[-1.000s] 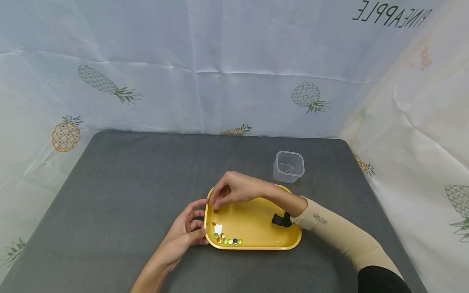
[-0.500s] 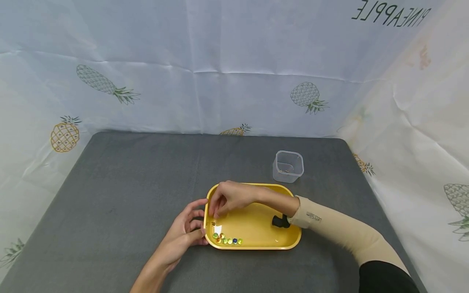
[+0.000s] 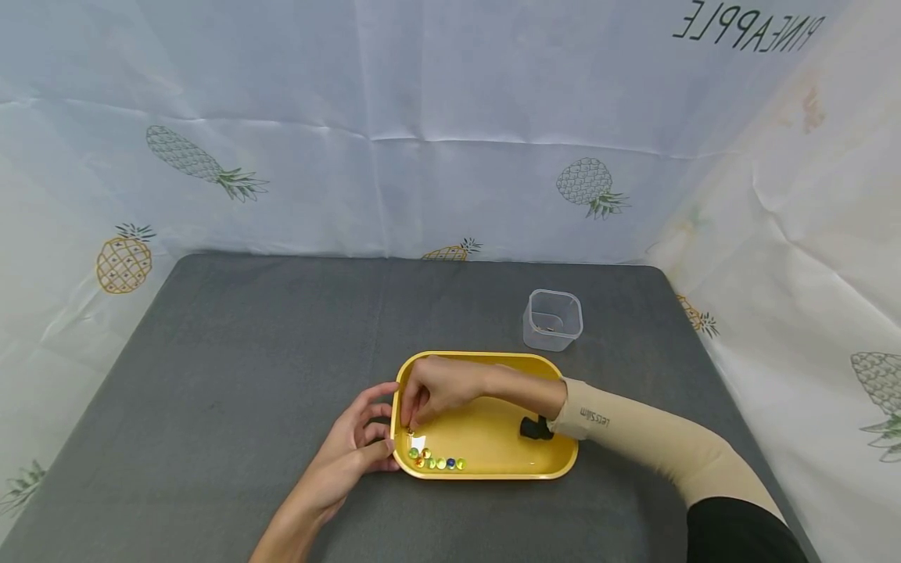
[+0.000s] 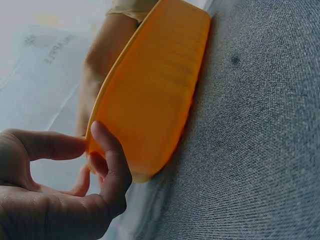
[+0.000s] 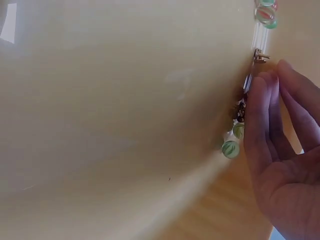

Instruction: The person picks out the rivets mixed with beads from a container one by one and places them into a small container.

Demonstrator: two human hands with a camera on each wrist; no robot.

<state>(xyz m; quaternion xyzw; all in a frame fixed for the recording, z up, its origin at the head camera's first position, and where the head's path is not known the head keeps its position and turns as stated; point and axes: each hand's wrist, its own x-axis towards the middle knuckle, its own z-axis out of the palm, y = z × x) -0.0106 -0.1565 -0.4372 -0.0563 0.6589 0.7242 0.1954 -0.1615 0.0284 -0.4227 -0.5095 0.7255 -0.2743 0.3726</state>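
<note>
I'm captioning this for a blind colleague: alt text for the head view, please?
A right hand reaches into a yellow tray holding marbles while the left hand touches its left end; a clear container stands behind on gray cloth.

Pineapple-print cloth around your grey table

Ahead of you hangs a pale cloth backdrop (image 3: 479, 78), bluish along the far side and creamier toward your right, with a horizontal crease running across it and wrinkles on the right-hand stretch. You can see outlined pineapples (image 3: 124, 266) scattered over it, some orange, some grey-green, and mirrored lettering (image 3: 749, 26) reading PINEAPPLE at the upper right. Your table (image 3: 246, 352) has a dark grey top with rounded far corners, the cloth just behind its far edge; the left wrist view shows you its woven texture, a dark speck (image 4: 235, 60) and bright, washed-out light at the upper left.
</note>
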